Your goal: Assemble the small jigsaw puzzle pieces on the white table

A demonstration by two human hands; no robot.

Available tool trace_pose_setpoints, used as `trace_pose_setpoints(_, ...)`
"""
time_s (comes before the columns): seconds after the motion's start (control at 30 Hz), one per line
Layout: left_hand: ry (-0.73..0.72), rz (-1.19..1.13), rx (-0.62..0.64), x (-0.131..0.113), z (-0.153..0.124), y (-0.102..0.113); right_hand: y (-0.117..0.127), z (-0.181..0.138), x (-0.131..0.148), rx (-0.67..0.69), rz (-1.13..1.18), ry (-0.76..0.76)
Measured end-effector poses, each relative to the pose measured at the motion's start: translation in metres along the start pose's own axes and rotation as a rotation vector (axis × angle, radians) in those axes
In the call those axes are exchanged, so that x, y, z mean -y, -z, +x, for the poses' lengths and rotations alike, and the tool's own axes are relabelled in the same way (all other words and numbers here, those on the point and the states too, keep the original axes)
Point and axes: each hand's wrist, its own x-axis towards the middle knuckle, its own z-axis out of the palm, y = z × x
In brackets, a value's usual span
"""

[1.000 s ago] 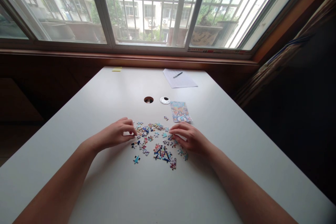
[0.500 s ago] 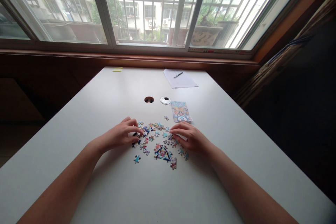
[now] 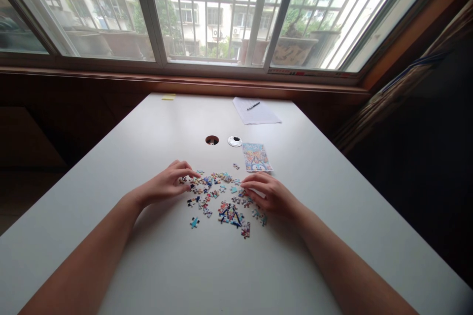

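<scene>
Many loose jigsaw puzzle pieces (image 3: pixel 220 177) lie spread on the white table (image 3: pixel 177 266) between my hands. My left hand (image 3: pixel 166 184) is at the left edge of the spread, thumb and fingers apart, fingertips close to some dark pieces. On the right, my right hand (image 3: pixel 269 192) rests with loosely bent, spread fingers beside and partly over other pieces, hiding a few. Nearer to me is a joined puzzle section (image 3: pixel 230 214) with dark blue zigzag lines. A small joined cluster (image 3: pixel 246 229) sits at its lower right, and light-blue pieces (image 3: pixel 194 222) lie off to its left.
A colourful picture sheet (image 3: pixel 256 156) lies beyond my right hand. Behind it are a round metal cover (image 3: pixel 235 141), a cable hole (image 3: pixel 212 140), and white papers (image 3: pixel 254 114) with a pen (image 3: pixel 253 106). Yellow tape (image 3: pixel 168 97) marks the far edge, below a barred window (image 3: pixel 214 19).
My left hand has drawn back slightly left and away, uncovering dark pieces that were under its fingers. My right hand stays nearly still. The view has shifted a little.
</scene>
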Motion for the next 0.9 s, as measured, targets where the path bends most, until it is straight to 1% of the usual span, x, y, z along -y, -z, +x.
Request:
trace_pose_setpoints(0.07,0.039,-0.072,-0.04,0.009,0.0,0.001,0.0,0.0,-0.001,0.001,-0.009,0.003)
trace_pose_setpoints(0.17,0.079,-0.163,-0.133,0.019,0.002,0.001,-0.001,-0.001,-0.001,-0.003,-0.03,0.009)
trace_pose_setpoints(0.3,0.135,-0.217,-0.252,0.024,0.003,-0.001,-0.002,0.0,0.003,0.0,-0.077,-0.001)
trace_pose_setpoints(0.4,0.167,-0.223,-0.313,0.026,0.004,-0.002,-0.004,0.0,0.009,0.018,-0.128,-0.007)
trace_pose_setpoints(0.57,0.236,-0.244,-0.377,0.029,0.005,-0.003,-0.006,0.004,0.029,0.073,-0.179,0.002)
trace_pose_setpoints(0.67,0.253,-0.25,-0.408,0.029,0.006,-0.002,-0.008,0.008,0.046,0.14,-0.186,0.01)
trace_pose_setpoints(0.77,0.261,-0.258,-0.435,0.028,0.007,-0.001,-0.012,0.011,0.061,0.212,-0.166,0.055)
trace_pose_setpoints(0.9,0.278,-0.257,-0.468,0.028,0.009,-0.001,-0.019,0.013,0.078,0.261,-0.147,0.098)
